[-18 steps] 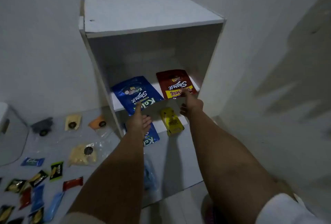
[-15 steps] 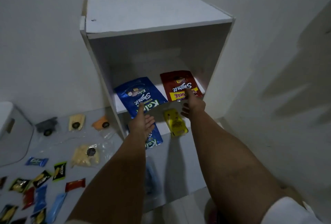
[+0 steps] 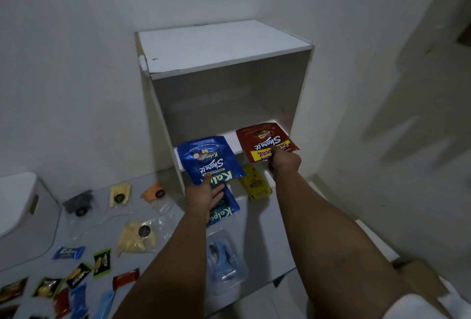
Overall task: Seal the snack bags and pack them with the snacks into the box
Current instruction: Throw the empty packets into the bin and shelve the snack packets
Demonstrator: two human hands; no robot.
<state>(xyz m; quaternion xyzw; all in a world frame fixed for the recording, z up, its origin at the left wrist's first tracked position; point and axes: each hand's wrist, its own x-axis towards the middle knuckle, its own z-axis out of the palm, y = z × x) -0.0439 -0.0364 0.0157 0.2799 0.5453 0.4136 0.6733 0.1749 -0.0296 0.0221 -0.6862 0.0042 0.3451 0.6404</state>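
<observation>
A blue snack bag (image 3: 209, 159) hangs over the front edge of the white shelf (image 3: 230, 140), and my left hand (image 3: 205, 195) pinches its near edge. Beside it a red snack bag (image 3: 265, 144) also overhangs the shelf, with my right hand (image 3: 284, 164) gripping its near edge. Both bags face away from me, their print upside down. Below the shelf lie a second blue bag (image 3: 224, 209), partly hidden by my left hand, and a yellow pack (image 3: 254, 182).
The white cabinet (image 3: 219, 48) stands against the wall. On the grey surface at left lie clear bags of snacks (image 3: 136, 238), several small wrapped candies (image 3: 68, 252) and a clear blue-printed bag (image 3: 224, 260). A white box (image 3: 17, 199) sits at far left.
Both hands have drawn the blue and red bags toward me, so they overhang the shelf edge more. The camera has pulled back and tilted up.
</observation>
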